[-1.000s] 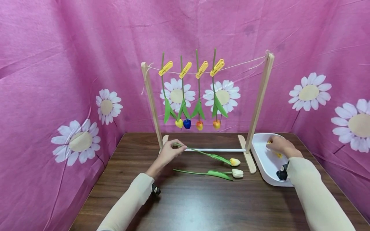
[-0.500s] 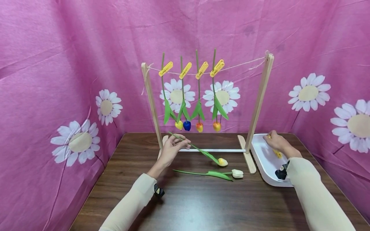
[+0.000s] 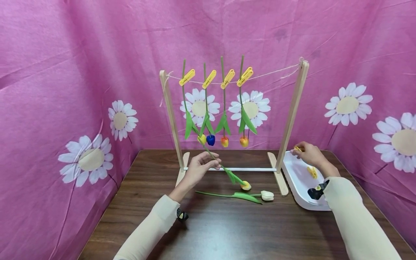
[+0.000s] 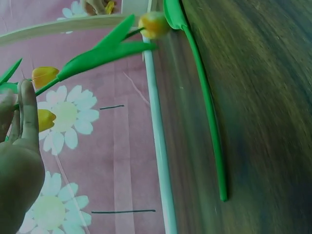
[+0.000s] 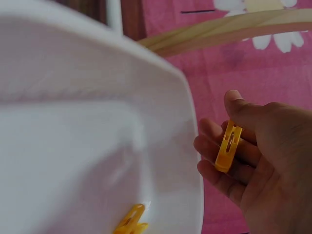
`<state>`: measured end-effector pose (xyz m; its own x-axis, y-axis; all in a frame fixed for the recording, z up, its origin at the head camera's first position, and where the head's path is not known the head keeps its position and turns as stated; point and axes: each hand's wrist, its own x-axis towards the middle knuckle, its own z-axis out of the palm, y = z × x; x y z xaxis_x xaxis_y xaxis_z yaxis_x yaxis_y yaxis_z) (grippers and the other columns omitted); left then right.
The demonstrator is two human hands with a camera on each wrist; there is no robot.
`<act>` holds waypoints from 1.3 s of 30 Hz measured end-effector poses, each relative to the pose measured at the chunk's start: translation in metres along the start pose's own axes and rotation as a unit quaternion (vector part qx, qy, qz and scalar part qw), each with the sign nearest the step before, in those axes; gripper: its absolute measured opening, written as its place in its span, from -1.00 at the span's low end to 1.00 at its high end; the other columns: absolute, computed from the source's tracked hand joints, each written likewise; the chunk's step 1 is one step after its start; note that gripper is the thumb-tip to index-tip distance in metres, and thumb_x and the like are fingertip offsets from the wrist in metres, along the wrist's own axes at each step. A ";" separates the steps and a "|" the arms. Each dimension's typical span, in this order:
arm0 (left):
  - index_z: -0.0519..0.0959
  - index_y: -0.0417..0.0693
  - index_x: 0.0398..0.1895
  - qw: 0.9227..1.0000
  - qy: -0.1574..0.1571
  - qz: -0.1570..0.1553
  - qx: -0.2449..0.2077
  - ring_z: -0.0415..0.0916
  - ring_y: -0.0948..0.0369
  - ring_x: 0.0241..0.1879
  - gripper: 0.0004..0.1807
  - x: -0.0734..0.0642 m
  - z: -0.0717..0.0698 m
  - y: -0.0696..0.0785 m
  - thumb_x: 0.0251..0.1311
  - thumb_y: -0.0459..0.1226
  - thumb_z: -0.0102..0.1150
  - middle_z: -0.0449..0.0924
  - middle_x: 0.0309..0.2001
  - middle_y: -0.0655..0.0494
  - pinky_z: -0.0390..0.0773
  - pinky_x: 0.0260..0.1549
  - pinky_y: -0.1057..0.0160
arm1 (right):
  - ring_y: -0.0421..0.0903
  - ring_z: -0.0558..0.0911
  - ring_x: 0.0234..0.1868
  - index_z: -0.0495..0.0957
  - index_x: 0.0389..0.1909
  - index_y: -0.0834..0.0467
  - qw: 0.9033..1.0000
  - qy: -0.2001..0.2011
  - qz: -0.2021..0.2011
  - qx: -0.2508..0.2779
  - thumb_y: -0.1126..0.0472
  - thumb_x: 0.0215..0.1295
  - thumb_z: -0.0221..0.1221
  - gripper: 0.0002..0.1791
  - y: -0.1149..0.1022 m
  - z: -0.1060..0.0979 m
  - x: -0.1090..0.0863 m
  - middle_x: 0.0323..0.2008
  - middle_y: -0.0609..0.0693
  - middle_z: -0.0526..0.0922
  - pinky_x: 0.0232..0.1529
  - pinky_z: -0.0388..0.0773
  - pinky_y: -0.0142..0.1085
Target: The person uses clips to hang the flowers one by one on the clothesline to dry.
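Work at a brown wood-grain table (image 3: 214, 234), seen as an onlooker stands behind the person, the clock face centred on the white artificial tulip (image 3: 247, 196) lying on the tabletop, twelve at the far edge. Between ten and eleven o'clock, the left hand (image 3: 199, 168) holds the stem of a yellow-and-white artificial tulip (image 3: 246, 185) in a narrow grip between thumb and fingers; the stem slants, its cut end towards eleven and its bloom towards five, and whether the bloom touches the tabletop cannot be told. At two o'clock, the right hand (image 3: 312, 156) holds a small yellow plastic clothespin (image 5: 229, 146) between thumb and bent fingers, at the far end of a white rounded rectangular tray (image 3: 300, 196). Further yellow clothespins (image 3: 312, 172) lie inside the tray; their exact number is unclear. At twelve stands a pale wooden frame (image 3: 295, 108) with a white crossbar (image 3: 247, 169) low down and a thin string (image 3: 269, 73) across its top. From the string, heads down, hang four clipped tulips, from nine towards three: yellow (image 3: 202, 139), dark blue (image 3: 211, 140), red-and-yellow (image 3: 225, 141) and orange-and-yellow (image 3: 244, 141). Behind them hangs a pink daisy-printed cloth (image 3: 208, 29).
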<state>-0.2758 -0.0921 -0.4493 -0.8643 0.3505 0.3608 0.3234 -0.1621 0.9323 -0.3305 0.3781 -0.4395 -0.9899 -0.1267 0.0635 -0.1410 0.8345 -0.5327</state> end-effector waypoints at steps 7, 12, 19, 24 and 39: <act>0.62 -0.41 -0.01 0.999 0.006 0.030 0.030 0.80 0.24 -0.27 -0.82 0.003 0.007 0.003 0.53 -0.40 0.17 0.71 -0.04 -0.50 0.83 -0.12 0.07 | 0.37 0.69 -0.04 0.53 0.13 0.48 0.998 0.063 -0.020 -0.010 0.05 0.59 0.23 -0.49 -0.017 -0.011 -0.001 -0.04 0.48 0.70 -0.10 0.66 0.06; 0.61 -0.49 0.03 0.999 0.009 0.024 0.030 0.81 0.25 -0.23 -0.78 0.005 0.014 0.009 0.51 -0.42 0.19 0.73 -0.05 -0.45 0.82 -0.05 0.05 | 0.09 0.62 -0.20 0.61 0.06 0.41 0.992 0.113 -0.046 -0.014 0.08 0.52 0.32 -0.57 -0.029 -0.023 -0.001 -0.16 0.36 0.68 -0.29 0.48 -0.28; 0.68 -0.45 0.01 0.999 0.036 0.017 0.030 0.78 0.32 -0.24 -0.80 0.012 0.025 0.021 0.47 -0.43 0.24 0.74 0.00 -0.41 0.81 -0.04 0.16 | -0.60 0.43 -0.33 0.61 0.16 0.35 0.982 0.180 -0.046 0.031 0.06 0.51 0.32 -0.55 -0.059 -0.051 -0.009 -0.09 0.35 0.74 -0.34 0.39 -0.64; 0.73 -0.36 0.02 0.996 0.051 0.048 0.049 0.78 0.29 -0.21 -0.80 0.021 0.034 0.030 0.46 -0.39 0.28 0.76 0.01 -0.35 0.82 -0.04 0.11 | -0.72 0.43 -0.32 0.59 0.23 0.31 0.972 0.220 -0.047 0.073 0.05 0.50 0.34 -0.51 -0.083 -0.071 -0.016 -0.32 -0.38 0.72 -0.29 0.38 -0.72; 0.72 -0.33 0.08 0.991 0.044 0.103 0.069 0.82 0.11 -0.07 -0.72 0.053 0.074 0.064 0.48 -0.29 0.29 0.78 0.04 -0.29 0.80 0.04 0.03 | -0.55 0.64 -0.23 0.67 0.22 0.31 0.911 0.336 -0.147 0.187 0.37 0.35 0.41 -0.58 -0.162 -0.098 -0.035 -0.23 -0.51 0.63 -0.16 0.54 -0.73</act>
<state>-0.2721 -0.0154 -0.3690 -0.8027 0.2400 0.5460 0.5409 -0.0927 0.8360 -0.2747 0.3001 -0.2727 -0.7134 0.1452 0.6855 -0.5117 0.5603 -0.6513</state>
